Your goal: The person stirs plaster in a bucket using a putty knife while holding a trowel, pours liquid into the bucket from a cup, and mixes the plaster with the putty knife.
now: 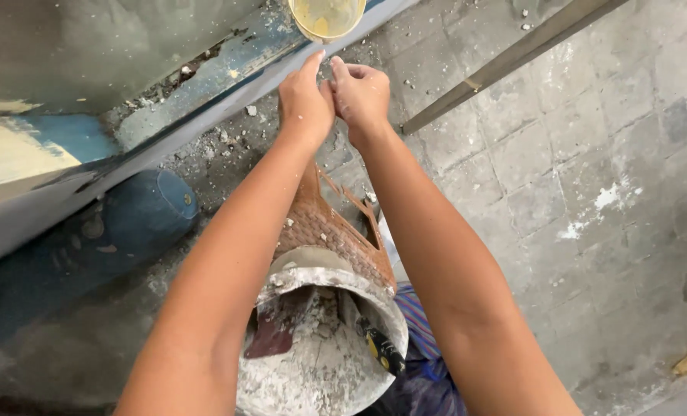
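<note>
Grey tiled floor (590, 154) under you, dusty, w/ white plaster splashes and rubble piled along the foot of the blue-painted wall ledge (205, 85). A long metal bar (513, 54) lies slanted across the tiles to the right of your hands.

Your left hand (305, 96) and right hand (361, 92) are pressed close together, fingers curled in, thumbs up near the ledge. Looks like you're rubbing or pinching smth small between them, but what's in there can't be told – too small, hidden by the fingers. Keep both hands over the rubble strip so anything that crumbles off drops there and not on the clean tiles. Work w/ fingertips, not palms, and keep wrists clear of the small cup of yellowish paste (326, 17) sitting just above on the ledge; a knock would tip it.

Directly below your forearms sits the bucket (320, 362), crusted white w/ dried plaster, round, rim chipped and grey. Inside: a scraper w/ a reddish blade (270, 339) and a tool w/ black-yellow handle (380, 350). A brown woven basket (336, 231) leans on its far rim. Striped cloth (417, 316) beside it, right
</note>
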